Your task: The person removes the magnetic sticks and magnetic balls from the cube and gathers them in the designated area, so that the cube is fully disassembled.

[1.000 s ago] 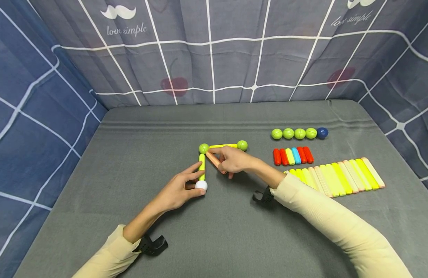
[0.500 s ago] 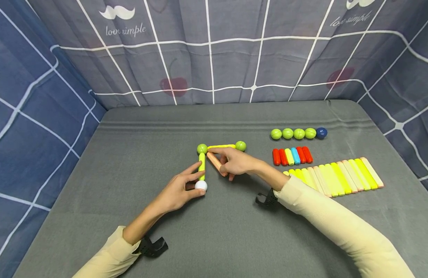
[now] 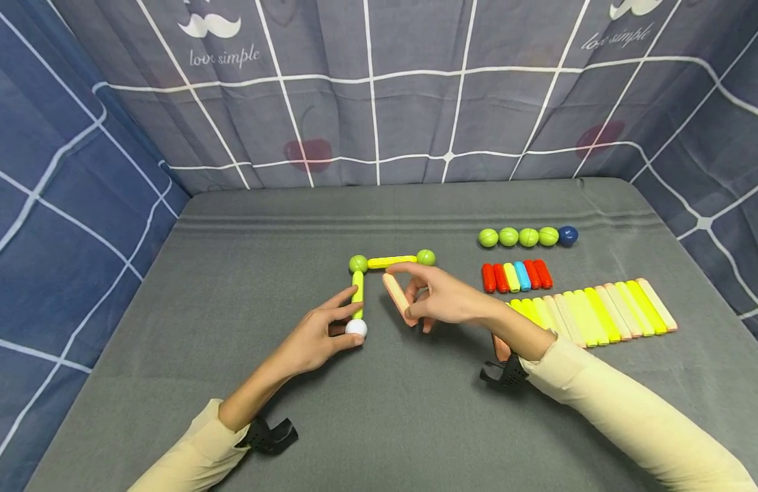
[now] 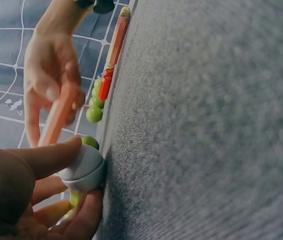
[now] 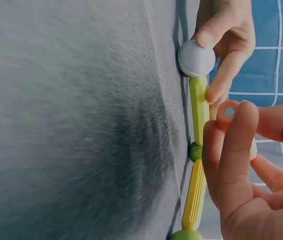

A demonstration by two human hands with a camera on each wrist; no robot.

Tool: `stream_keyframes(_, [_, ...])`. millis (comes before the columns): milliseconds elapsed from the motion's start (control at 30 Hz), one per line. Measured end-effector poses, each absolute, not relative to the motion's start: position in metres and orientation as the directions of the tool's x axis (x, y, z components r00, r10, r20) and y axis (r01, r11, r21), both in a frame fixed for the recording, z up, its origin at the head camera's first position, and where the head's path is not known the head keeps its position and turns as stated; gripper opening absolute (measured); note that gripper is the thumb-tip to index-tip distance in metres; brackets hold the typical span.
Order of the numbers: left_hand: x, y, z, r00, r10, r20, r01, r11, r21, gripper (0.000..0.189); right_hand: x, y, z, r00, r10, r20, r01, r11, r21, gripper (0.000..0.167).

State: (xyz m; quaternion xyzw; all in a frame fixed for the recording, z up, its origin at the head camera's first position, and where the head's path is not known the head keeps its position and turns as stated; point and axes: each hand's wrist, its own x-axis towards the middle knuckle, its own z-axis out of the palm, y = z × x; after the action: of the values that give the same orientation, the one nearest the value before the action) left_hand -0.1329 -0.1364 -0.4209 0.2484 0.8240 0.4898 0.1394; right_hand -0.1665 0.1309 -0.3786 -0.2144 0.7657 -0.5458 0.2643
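Note:
My left hand holds a white ball between thumb and fingers, its other fingertips on a yellow-green magnetic stick. That stick runs up to a green ball at the corner. From there a yellow stick extends right to another green ball. Inside this angle, my right hand pinches an orange magnetic stick, tilted and apart from the corner ball. A round metallic spot shows at the orange stick's end in the right wrist view.
On the right, several green balls line up with a dark blue ball. Below them lie short red, yellow and blue sticks, then a row of long sticks. Another orange stick is partly hidden by my right wrist. Checked curtains border the grey table.
My right hand has drawn the orange stick away from the corner ball, to the right and towards me. My left hand stays on the white ball.

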Motion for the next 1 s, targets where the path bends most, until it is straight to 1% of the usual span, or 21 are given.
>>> stream_keyframes(133, [-0.133, -0.135, -0.42, -0.836, 0.549, 0.011, 0.271, 0.395, 0.878, 0.059, -0.152, 0.151, -0.377, -0.776, -0.603, -0.185, 0.01, 0.282, -0.959, 0.067])
stream_keyframes(200, [-0.133, -0.135, -0.42, -0.836, 0.549, 0.009, 0.268, 0.393, 0.88, 0.059, -0.145, 0.164, -0.377, -0.789, -0.587, -0.181, 0.015, 0.276, -0.961, 0.065])
stream_keyframes(367, [-0.133, -0.135, -0.421, -0.837, 0.548, 0.01, 0.268, 0.393, 0.88, 0.059, -0.128, 0.202, -0.373, -0.847, -0.503, -0.174, 0.031, 0.28, -0.959, 0.057])
stream_keyframes(533, [-0.133, -0.135, -0.42, -0.838, 0.545, 0.008, 0.266, 0.396, 0.879, 0.059, -0.115, 0.252, -0.369, -0.923, -0.364, -0.128, 0.013, 0.302, -0.953, 0.055])
stream_keyframes(633, [-0.133, -0.135, -0.42, -0.841, 0.541, 0.004, 0.262, 0.401, 0.878, 0.059, -0.109, 0.286, -0.37, -0.963, -0.254, -0.094, -0.004, 0.362, -0.932, 0.054])
stream_keyframes(800, [-0.132, -0.136, -0.42, -0.842, 0.54, 0.0, 0.262, 0.408, 0.874, 0.06, -0.099, 0.348, -0.374, -0.995, -0.097, -0.037, -0.017, 0.502, -0.865, 0.057])
stream_keyframes(867, [-0.132, -0.136, -0.42, -0.84, 0.542, 0.0, 0.264, 0.409, 0.873, 0.06, -0.096, 0.372, -0.377, -1.0, -0.024, -0.013, -0.004, 0.596, -0.803, 0.061])
stream_keyframes(1000, [-0.132, -0.135, -0.421, -0.84, 0.543, -0.002, 0.266, 0.415, 0.87, 0.06, -0.092, 0.411, -0.382, -0.993, 0.114, 0.02, 0.073, 0.75, -0.658, 0.071])
